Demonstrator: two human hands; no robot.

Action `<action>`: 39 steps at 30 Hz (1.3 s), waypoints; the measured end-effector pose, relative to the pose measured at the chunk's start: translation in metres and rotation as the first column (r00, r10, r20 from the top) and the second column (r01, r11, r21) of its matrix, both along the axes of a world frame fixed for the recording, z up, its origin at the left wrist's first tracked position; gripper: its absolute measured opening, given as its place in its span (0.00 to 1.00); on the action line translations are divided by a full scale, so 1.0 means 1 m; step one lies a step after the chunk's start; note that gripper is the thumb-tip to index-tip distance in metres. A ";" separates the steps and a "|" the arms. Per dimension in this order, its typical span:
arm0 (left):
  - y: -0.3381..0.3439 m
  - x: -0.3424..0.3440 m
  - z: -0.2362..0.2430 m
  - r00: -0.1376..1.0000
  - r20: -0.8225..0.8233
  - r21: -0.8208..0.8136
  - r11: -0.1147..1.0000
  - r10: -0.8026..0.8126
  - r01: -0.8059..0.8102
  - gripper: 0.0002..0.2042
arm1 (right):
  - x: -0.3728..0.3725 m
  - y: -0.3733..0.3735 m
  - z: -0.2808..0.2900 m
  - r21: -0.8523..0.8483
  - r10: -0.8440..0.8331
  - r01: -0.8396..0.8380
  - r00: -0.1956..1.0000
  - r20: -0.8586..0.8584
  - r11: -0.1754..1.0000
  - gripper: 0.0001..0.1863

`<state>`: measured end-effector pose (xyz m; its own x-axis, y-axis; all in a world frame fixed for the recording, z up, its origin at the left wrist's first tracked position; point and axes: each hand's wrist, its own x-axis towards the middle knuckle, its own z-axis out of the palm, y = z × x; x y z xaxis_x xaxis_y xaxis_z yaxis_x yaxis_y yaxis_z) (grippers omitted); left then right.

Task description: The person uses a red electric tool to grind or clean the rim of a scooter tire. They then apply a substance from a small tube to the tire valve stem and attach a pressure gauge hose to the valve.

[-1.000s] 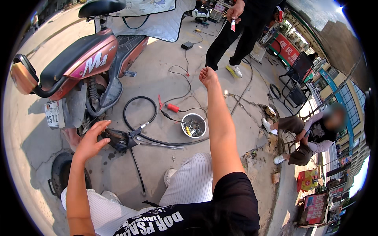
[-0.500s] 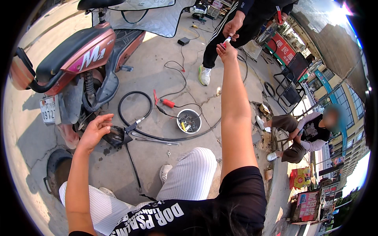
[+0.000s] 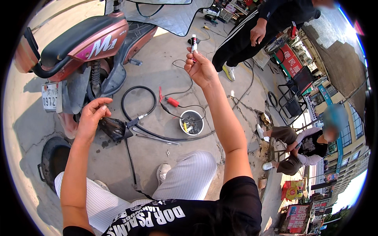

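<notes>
Sunlit outdoor concrete pavement (image 3: pixel 112 161), cracked, w/ a crumbled edge at R; a person sits on a seat (image 3: pixel 303 147) by that edge, folding chair (image 3: pixel 293 90) farther up it. Pinkish-red scooter (image 3: pixel 94 45) stands upper L on the concrete, pale quilted cover (image 3: pixel 169 15) just beyond. R hand (image 3: pixel 202 69) is raised approx. mid-pavement, fingers closed round a slim tube (image 3: pixel 194 42), white w/ black & red, held upright, top end poking out above the fingers. Co-worker's hand (image 3: pixel 258 32) hangs nr it, to the R, apart from the tube. L hand (image 3: pixel 93 116) is over the pavement's L side, half curled, thumb close to fingers; can't tell if it grips anything. It's right by a dark rubbery piece (image 3: pixel 113 129); contact unclear. Next to that piece: end of a black hose (image 3: pixel 173 140), which loops over the concrete, plus thin metal bars (image 3: pixel 157 138). Round white-rimmed bowl (image 3: pixel 192 134) w/ small bits inside sits mid-pavement; red cylinder (image 3: pixel 172 102) on a cable lies nr it. Black basin (image 3: pixel 44 157), lower L of pavement, beside person's knee.
</notes>
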<state>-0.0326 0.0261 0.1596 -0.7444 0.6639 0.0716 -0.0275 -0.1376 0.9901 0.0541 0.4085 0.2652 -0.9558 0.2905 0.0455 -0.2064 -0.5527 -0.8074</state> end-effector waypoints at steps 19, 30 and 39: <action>-0.016 0.022 0.034 0.702 -0.703 -0.101 0.962 0.113 -0.255 0.05 | 0.005 -0.195 -0.102 -0.361 0.723 -0.634 0.657 0.215 0.684 0.17; -0.023 0.022 0.025 0.853 -0.501 -0.105 0.969 0.144 -0.225 0.12 | 0.015 -0.205 -0.100 -0.222 0.650 -0.612 0.729 0.214 0.760 0.16; -0.003 0.026 0.004 0.995 0.083 0.085 0.995 -0.052 0.045 0.40 | 0.020 -0.188 -0.106 -0.238 0.567 -0.527 0.809 0.154 0.816 0.17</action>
